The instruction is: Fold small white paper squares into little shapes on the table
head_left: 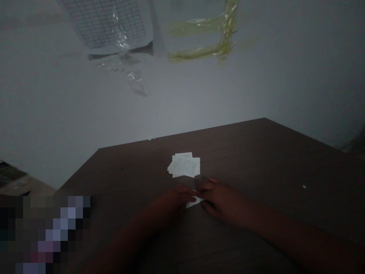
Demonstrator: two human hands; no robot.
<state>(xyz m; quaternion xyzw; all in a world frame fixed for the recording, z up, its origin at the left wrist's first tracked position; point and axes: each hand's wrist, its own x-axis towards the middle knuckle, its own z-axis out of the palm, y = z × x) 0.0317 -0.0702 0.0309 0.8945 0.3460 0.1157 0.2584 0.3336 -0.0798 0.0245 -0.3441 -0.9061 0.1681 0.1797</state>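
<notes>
Both my hands rest on a dark wooden table, close together near its middle. My left hand and my right hand pinch a small white piece of paper between their fingertips, low on the tabletop. Just beyond the hands lies a small loose stack of white printed paper slips, fanned slightly. The scene is dim, so finger detail is poor.
A grey wall rises behind the table, with a gridded sheet, crumpled clear plastic and yellowish tape strips stuck on it. A tiny white scrap lies on the table at right. A blurred patch covers the lower left.
</notes>
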